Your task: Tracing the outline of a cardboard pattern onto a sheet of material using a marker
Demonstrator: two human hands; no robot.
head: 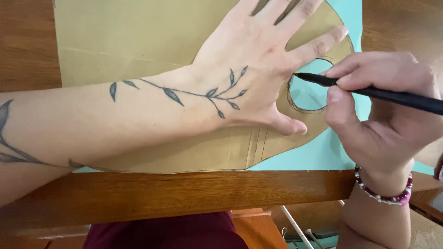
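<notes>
Warm brown wood fills the edges of the head view: a table [184, 193] with a thick front rail, and below it a strip of dark red cloth [170, 233] at the near edge.

On the table lies a light turquoise sheet [318, 154], and on top of that a tan cardboard template [138, 41]. The cardboard is flat and matte, with a straight crease running across its upper part, a rounded outer edge along the bottom and right, two close parallel pencil lines near its lower edge, and a round hole [308, 94] cut through it where the turquoise shows. The rim of the hole is darkened by repeated pen strokes.

The left hand [251, 76] lies palm down on the cardboard, fingers spread wide and flat, thumb stretched beside the hole; it grips nothing and only presses the template. A leafy vine tattoo runs along the forearm onto the back of the hand.

The right hand [383, 110] is closed around a slim black pen [369, 92], pinched between thumb and forefinger, its tip touching the left rim of the hole. A beaded bracelet [383, 191] of dark red and white circles that wrist.
</notes>
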